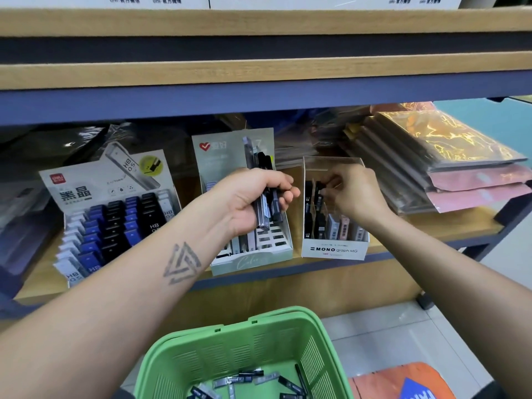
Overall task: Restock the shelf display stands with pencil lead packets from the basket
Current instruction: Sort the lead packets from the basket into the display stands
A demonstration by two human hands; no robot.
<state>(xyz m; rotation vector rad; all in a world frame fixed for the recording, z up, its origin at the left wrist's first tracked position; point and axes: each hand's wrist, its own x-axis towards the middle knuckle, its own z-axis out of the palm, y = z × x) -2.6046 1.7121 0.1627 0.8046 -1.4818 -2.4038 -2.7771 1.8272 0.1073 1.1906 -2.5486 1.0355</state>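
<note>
From the head view, a wooden shelf (431, 223) with a dark blue metal frame runs across a stationery store, a second wooden board above it, pale floor tiles at the lower right. Three display stands sit on the shelf. The left stand (112, 214) carries a red Deli logo, large Chinese characters and rows of black, blue and white lead cases marked "HB 0.5". The middle stand (253, 254) has a red heart-and-tick logo on its backboard and pale script on its front lip. The clear-walled right stand (335, 249) reads "MONO graph MG". Glossy wrapped folders (449, 168) are stacked to the right.

The left hand (253, 197) is clenched round a bundle of pencil lead packets (266, 194) above the middle stand. The right hand (357, 194) reaches into the MONO stand, fingertips pinching a dark packet (319, 188). More packets lie in the green basket (201, 361) below. White boxes at the top edge read "uni".
</note>
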